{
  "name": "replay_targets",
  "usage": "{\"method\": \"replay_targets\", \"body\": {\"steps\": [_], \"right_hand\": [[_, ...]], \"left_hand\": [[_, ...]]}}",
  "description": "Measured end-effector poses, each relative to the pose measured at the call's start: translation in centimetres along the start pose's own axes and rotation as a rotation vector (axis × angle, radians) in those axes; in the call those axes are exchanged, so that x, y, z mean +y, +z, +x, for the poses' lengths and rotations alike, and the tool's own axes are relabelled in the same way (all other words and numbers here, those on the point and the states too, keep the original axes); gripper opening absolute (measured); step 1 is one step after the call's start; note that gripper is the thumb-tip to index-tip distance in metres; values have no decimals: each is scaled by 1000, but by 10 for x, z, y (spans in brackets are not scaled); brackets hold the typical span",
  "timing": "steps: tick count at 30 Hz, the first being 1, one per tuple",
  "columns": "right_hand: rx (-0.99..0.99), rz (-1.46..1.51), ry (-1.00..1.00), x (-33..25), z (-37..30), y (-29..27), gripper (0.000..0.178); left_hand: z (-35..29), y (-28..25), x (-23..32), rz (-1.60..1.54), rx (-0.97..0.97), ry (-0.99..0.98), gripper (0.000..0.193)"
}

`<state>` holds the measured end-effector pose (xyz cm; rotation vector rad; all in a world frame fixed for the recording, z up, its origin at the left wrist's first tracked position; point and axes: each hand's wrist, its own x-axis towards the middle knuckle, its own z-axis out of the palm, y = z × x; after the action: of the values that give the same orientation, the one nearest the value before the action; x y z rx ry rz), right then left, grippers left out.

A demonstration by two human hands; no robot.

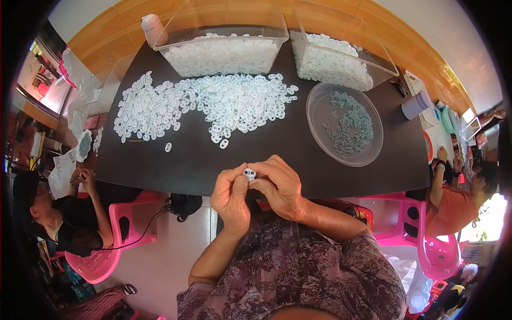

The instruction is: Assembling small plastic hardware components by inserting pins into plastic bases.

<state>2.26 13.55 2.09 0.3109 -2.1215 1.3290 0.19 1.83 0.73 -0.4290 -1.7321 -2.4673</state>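
Note:
Near the table's front edge, a small white oval plastic piece with two dark holes (249, 174) is pinched between both hands. My left hand (232, 200) grips it with thumb and forefinger. My right hand (281, 186) holds its other side, the thumb just below it. Whether something smaller is in the fingers cannot be seen. A wide pile of matching white pieces (240, 101) spreads beyond my hands, with one loose piece (168, 147) to the left. To the right stands a round clear dish (316, 133) with many small grey-green slender parts (349, 125).
Two clear bins (224, 40) (346, 58) full of white pieces stand at the back of the dark table (186, 170). A pink bottle (153, 29) and a purple cup (416, 105) flank them. People sit on pink chairs (98, 261) at both sides.

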Motion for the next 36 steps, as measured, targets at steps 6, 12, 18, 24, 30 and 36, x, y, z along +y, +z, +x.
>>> {"method": "replay_targets", "body": {"steps": [6, 12, 18, 24, 30, 36], "right_hand": [[24, -17, -7, -2, -1, 0, 34], [74, -100, -114, 1, -2, 2, 36], [95, -125, -105, 3, -3, 5, 35], [104, -195, -176, 6, -1, 6, 28], [111, -246, -250, 12, -3, 6, 28], [106, -289, -274, 16, -1, 6, 29]], "left_hand": [[1, 0, 0, 22, -14, 34, 17], [0, 3, -4, 41, -11, 60, 17], [-2, 9, -8, 35, 17, 75, 17], [-6, 10, -16, -52, 27, 25, 17], [-7, 10, -21, -106, 9, -20, 16], [-4, 14, -23, -68, 21, 13, 18]]}}
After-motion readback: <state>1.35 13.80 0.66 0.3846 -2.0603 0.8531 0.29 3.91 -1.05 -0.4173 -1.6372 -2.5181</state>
